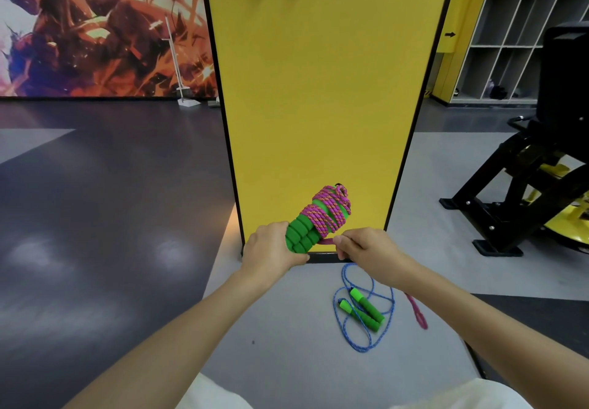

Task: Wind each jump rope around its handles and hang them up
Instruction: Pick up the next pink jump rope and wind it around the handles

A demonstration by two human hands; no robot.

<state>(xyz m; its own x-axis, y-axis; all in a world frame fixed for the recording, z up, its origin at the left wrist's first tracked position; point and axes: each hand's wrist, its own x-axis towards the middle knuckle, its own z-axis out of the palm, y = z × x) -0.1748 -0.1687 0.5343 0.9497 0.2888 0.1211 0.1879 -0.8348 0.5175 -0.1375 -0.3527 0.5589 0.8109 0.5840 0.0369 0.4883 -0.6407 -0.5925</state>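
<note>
Left hand [274, 247] grips the green handles [301, 233] wound in pink rope [330, 208]; right hand [365, 246] pinches its loose end.

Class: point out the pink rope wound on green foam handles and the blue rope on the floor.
Pink braided rope on green foam handles [333, 201]: head view, on the coils.
Blue rope with green handles [366, 305]: head view, on a handle.

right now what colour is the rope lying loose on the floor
Blue, a speckled braid, with green handles; the blue rope shows in the head view.
</note>
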